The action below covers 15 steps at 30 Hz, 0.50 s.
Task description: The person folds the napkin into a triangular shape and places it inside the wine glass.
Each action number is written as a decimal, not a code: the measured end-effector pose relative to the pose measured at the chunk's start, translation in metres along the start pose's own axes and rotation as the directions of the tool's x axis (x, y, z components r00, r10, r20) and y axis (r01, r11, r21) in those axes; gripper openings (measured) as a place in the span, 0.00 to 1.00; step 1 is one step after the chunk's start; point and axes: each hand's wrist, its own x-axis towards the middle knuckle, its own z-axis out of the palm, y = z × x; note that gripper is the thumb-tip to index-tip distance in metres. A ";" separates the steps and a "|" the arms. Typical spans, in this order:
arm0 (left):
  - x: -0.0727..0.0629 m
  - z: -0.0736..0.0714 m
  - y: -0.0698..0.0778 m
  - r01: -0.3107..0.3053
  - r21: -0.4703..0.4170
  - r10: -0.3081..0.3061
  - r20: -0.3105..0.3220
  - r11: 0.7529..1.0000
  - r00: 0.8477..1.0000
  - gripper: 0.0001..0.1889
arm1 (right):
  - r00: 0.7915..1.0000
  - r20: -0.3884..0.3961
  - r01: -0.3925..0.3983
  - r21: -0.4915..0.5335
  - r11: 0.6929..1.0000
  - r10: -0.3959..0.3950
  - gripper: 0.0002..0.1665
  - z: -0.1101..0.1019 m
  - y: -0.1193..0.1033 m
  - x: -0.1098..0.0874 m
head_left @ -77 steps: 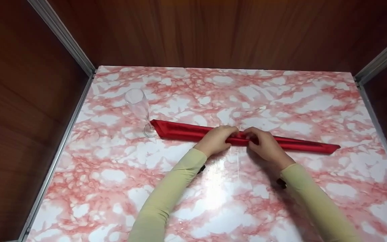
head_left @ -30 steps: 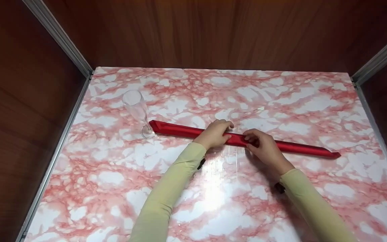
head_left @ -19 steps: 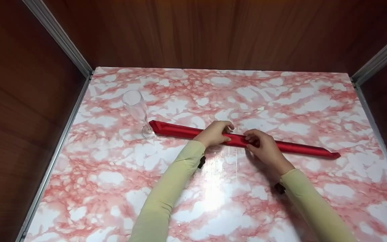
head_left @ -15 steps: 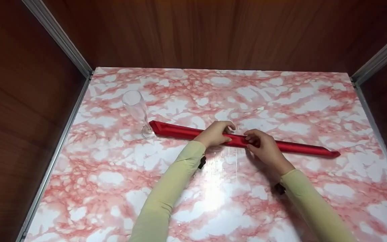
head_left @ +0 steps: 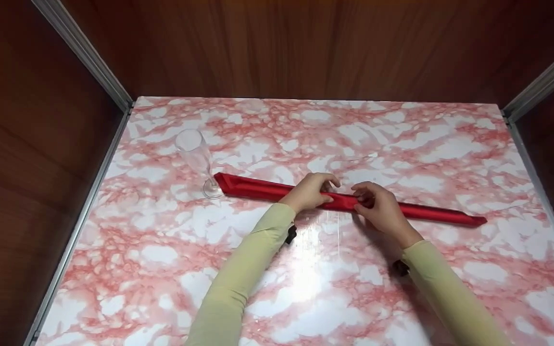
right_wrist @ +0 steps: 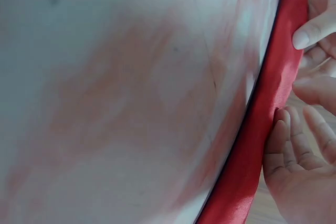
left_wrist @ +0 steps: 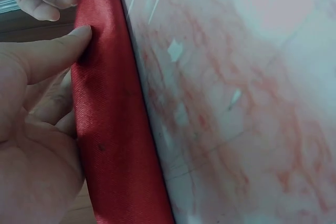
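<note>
A red satin cloth [head_left: 258,189], rolled into a long narrow strip, lies slantwise across the table. Near its middle my left hand [head_left: 308,191] pinches it; the left wrist view shows the thumb [left_wrist: 73,40] on top and the fingers partly hidden behind the cloth. A short way to the right, my right hand [head_left: 384,209] holds the strip with curled fingers and thumb. Fingertips of that right hand [right_wrist: 299,171] meet the cloth's edge in the right wrist view. An upright clear champagne flute [head_left: 195,154] stands at the strip's left end, its foot close to the cloth's tip.
Beneath everything is a red-and-white marbled tabletop [head_left: 161,269]. Dark wooden panels, one at the back [head_left: 306,53] and one at the left [head_left: 41,168], border the table, with metal rails [head_left: 84,53] at the corners.
Over the last seconds the cloth has become a narrower strip, its right end now pointed. In the last half second my right hand's fingers shift slightly rightward; the flute keeps its place.
</note>
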 end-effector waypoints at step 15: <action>-0.005 0.003 0.000 -0.014 -0.129 0.012 -0.017 0.992 1.000 0.19 | 0.997 0.060 -0.038 -0.034 0.999 0.040 0.24 -0.002 0.005 0.008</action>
